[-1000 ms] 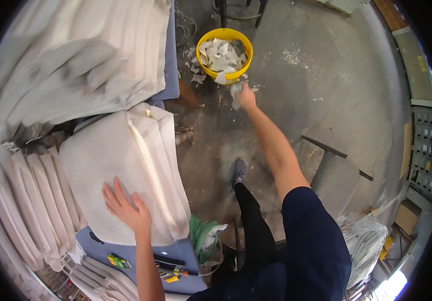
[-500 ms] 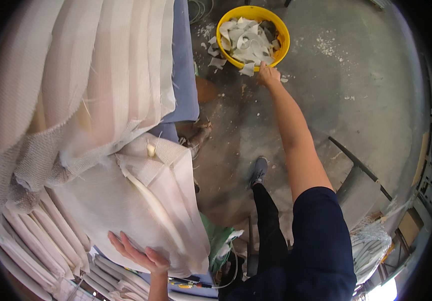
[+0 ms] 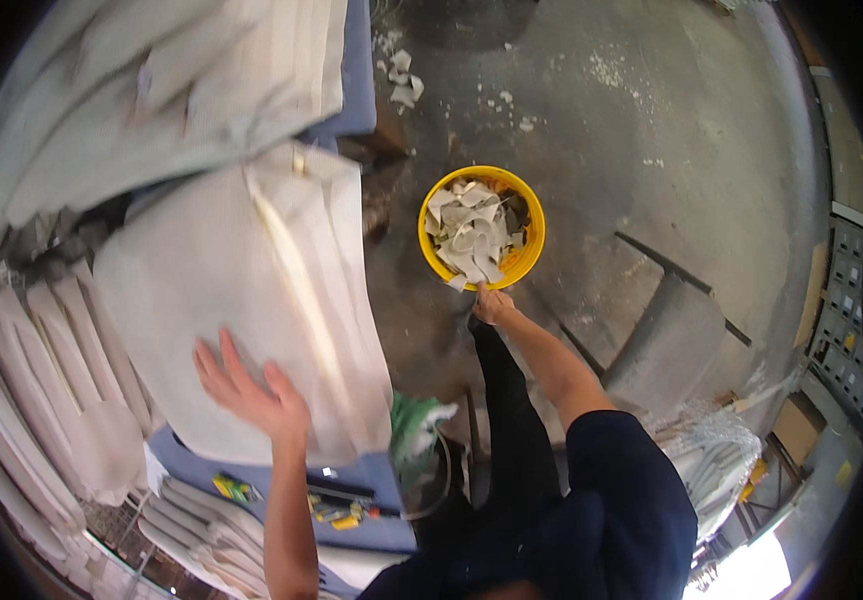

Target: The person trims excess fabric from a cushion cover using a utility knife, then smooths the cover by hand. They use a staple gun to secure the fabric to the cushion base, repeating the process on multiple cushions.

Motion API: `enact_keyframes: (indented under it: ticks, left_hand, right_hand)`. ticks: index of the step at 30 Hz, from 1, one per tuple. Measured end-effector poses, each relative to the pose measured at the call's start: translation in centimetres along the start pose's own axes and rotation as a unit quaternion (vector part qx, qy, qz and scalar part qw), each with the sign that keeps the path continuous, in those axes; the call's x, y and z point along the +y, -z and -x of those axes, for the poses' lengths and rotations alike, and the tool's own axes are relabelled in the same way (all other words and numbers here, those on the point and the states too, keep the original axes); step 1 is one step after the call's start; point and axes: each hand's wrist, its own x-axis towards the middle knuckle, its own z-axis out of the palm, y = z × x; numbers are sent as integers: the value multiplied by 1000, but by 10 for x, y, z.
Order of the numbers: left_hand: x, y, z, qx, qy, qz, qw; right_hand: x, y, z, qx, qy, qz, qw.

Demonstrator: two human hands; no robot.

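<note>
My right hand [image 3: 492, 304] is closed on the near rim of a round yellow tub [image 3: 534, 262], which stands on the floor close to my leg. Heaped inside it are pale fabric scraps [image 3: 471, 228]. With fingers spread, my left hand [image 3: 253, 388] rests over a large whitish fabric-covered piece [image 3: 201, 290] on the blue-topped bench. A raised pale yellow strip [image 3: 296, 270] runs lengthwise along that piece. Whether the left palm presses on the cloth cannot be told.
More layered pale pieces [image 3: 281, 70] fill the bench's far end. Small tools [image 3: 341, 510] lie on the blue bench top [image 3: 386, 480] near me. Padded pieces hang at left [image 3: 81, 370]. Loose scraps [image 3: 403, 80] litter the floor. A grey flat-topped stand [image 3: 666, 335] is at right.
My right hand has drawn the yellow tub toward me across the floor, and scraps remain lying behind it. My left hand stays at the fabric piece, its fingers spread. The view has shifted.
</note>
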Motion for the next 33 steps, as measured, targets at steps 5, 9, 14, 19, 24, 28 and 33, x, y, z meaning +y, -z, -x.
enact_keyframes:
  ticks: [5, 9, 14, 19, 24, 28, 33]
  left_hand:
    - [-12, -11, 10, 32, -12, 38, 999]
    - [-34, 28, 18, -74, -11, 295, 953]
    - [-32, 177, 204, -103, 73, 500, 857]
    - [-80, 277, 510, 20, 303, 674, 673]
    - [-151, 290, 848, 212, 628, 45, 748]
    - [-188, 298, 971, 105, 863, -11, 494]
    - [-222, 279, 1081, 325, 825, 252, 388]
  right_hand:
    - [-16, -87, 117, 7, -92, -179, 979]
    - [-46, -75, 202, 40, 82, -92, 992]
    - [-70, -11, 306, 150, 196, -97, 964]
    - [-129, 2, 403, 268, 344, -242, 867]
    - [-278, -102, 512, 70, 455, -193, 867]
    - [-367, -230, 535, -251, 467, -46, 847]
    - [-403, -364, 569, -343, 340, 43, 874]
